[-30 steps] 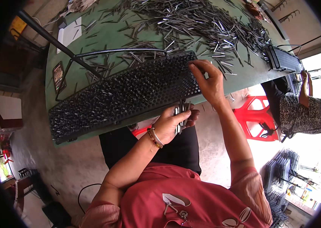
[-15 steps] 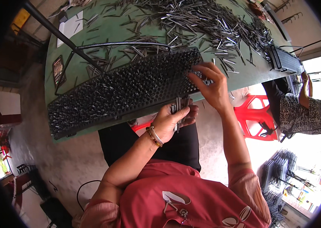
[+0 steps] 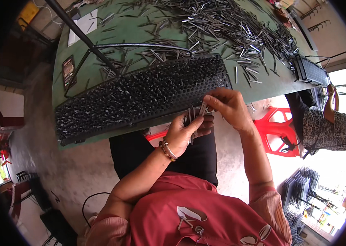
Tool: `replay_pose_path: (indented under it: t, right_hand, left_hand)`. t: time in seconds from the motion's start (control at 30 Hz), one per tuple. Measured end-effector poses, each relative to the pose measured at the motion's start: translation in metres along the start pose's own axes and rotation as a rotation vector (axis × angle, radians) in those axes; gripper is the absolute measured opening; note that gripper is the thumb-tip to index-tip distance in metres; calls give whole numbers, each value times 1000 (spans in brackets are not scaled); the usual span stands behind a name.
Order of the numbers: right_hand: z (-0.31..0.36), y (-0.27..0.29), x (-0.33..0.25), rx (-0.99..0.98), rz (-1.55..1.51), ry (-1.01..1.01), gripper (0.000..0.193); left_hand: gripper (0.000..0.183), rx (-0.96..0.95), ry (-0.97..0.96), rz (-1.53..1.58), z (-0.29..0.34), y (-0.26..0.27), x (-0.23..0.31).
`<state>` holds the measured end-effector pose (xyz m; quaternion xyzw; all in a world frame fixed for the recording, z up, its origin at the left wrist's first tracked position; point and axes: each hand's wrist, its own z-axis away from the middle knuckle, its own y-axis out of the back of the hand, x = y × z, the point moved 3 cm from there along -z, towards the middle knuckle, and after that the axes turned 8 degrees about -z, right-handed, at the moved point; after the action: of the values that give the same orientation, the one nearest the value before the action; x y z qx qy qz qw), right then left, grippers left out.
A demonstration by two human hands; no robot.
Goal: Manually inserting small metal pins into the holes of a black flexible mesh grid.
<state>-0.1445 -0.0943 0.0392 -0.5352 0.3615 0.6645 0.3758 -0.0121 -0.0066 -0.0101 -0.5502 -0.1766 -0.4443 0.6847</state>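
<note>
- Near the centre of the frame, my left hand (image 3: 182, 130) is closed around a small bundle of thin, dark grey metal strips (image 3: 189, 117), ends upward.
- Just right of that, my right hand (image 3: 233, 108) has thumb and fingertips pinched on the upper end of one pale grey, flat strip (image 3: 203, 108), right beside the bundle.
- From left to centre, just beyond my hands, a long black perforated tray (image 3: 189, 95) lies slantwise along the near edge of a green worktop (image 3: 269, 85); strips crowd its left, and open holes show toward its right.
- Across the upper middle and upper right, a loose heap of dark metal strips (image 3: 222, 24) spreads over the worktop.
- At the right edge sits a co-worker in a patterned top (image 3: 328, 127), near a red plastic seat (image 3: 277, 125).
</note>
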Motion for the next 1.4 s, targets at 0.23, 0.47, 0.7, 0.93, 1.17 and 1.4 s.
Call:
replay_pose_path:
  t: [0.23, 0.47, 0.7, 0.93, 1.17, 1.4]
  right_hand:
    - [-25, -15, -14, 126, 15, 226, 18]
    - [-42, -20, -9, 83, 241, 501, 13]
    - [-34, -18, -15, 0, 55, 322, 15]
    - [-20, -14, -9, -160, -87, -48, 21]
    - [-20, -11, 1, -202, 5, -50, 20]
    - [-17, -12, -1, -241, 37, -38, 17]
  left_hand:
    - [26, 13, 72, 85, 8, 6, 2]
    - [25, 10, 115, 92, 10, 5, 0]
    - [26, 31, 99, 134, 10, 8, 0]
    - [46, -2, 52, 290, 16, 10, 7]
    - [32, 90, 78, 75, 11, 6, 11]
    - [22, 132, 1, -99, 9, 8, 6]
